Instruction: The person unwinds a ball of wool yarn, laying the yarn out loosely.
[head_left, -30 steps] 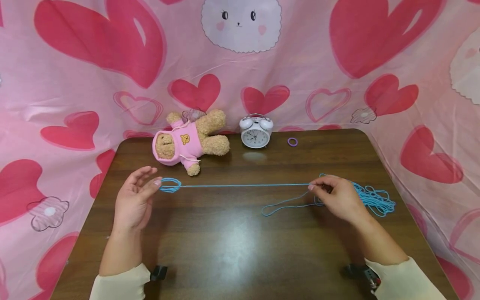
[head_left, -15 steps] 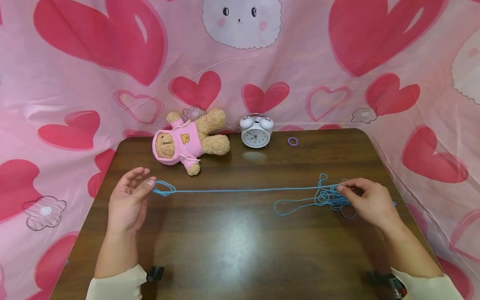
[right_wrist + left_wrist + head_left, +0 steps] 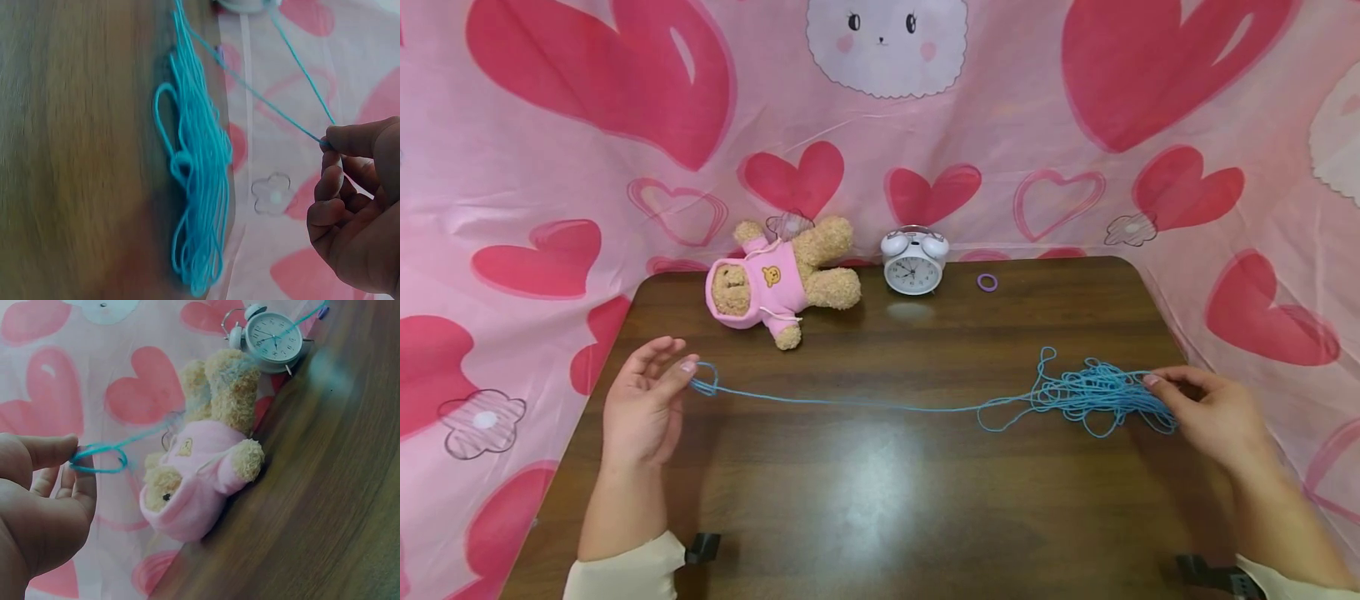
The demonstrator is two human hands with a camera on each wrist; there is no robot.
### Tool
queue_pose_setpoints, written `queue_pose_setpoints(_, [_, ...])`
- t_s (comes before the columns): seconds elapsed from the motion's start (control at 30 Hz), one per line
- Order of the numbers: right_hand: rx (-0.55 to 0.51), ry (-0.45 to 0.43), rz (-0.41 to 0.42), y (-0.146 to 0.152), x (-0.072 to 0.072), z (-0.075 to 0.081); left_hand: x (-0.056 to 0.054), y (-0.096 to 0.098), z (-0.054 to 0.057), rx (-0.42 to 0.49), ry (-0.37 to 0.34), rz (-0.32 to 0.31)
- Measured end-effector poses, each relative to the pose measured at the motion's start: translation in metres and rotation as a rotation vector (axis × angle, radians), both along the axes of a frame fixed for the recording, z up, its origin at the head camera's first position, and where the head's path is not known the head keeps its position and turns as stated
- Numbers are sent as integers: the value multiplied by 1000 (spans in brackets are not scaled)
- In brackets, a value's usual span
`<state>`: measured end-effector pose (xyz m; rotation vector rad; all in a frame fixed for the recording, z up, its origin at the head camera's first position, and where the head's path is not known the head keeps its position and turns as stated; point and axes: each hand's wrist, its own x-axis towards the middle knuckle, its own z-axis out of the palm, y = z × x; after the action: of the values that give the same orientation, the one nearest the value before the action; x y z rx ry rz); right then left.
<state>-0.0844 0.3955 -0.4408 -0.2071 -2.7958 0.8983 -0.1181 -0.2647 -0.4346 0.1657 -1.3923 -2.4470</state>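
My left hand [image 3: 643, 404] pinches a small coil of blue string [image 3: 100, 459] between thumb and fingers, at the left of the table. From that coil one strand [image 3: 850, 405] runs across to a loose heap of the same string [image 3: 1097, 398] on the right. There my right hand [image 3: 1213, 412] pinches the string between thumb and forefinger. In the right wrist view two strands [image 3: 269, 102] meet at the pinching fingertips, and the heap [image 3: 200, 156] lies on the table beside the hand.
A teddy bear [image 3: 778, 283] in a pink hoodie lies at the back left of the brown table [image 3: 880, 517]. Beside it stand a white alarm clock [image 3: 913, 262] and, farther right, a small purple ring [image 3: 987, 282]. A pink heart-patterned cloth [image 3: 1000, 108] hangs behind.
My right hand has moved right, drawing string through to beyond the heap. My left hand has shifted slightly left; its coil looks smaller, and the strand between them has gone from taut to sagging.
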Motion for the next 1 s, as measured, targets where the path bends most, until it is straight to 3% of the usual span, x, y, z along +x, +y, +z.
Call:
queue_pose_setpoints(0.37, [25, -85, -85, 35, 4, -9, 6, -10, 2, 29, -7, 16])
queue_pose_setpoints(0.53, [-23, -141, -133, 50, 4, -17, 6, -13, 1, 52, 9, 25])
queue_pose_setpoints(0.73, [-13, -163, -140, 63, 4, -29, 7, -14, 2, 41, -14, 63])
queue_pose_setpoints(1.0, [19, -279, -153, 72, 1, -39, 6, -13, 3, 68, -35, 88])
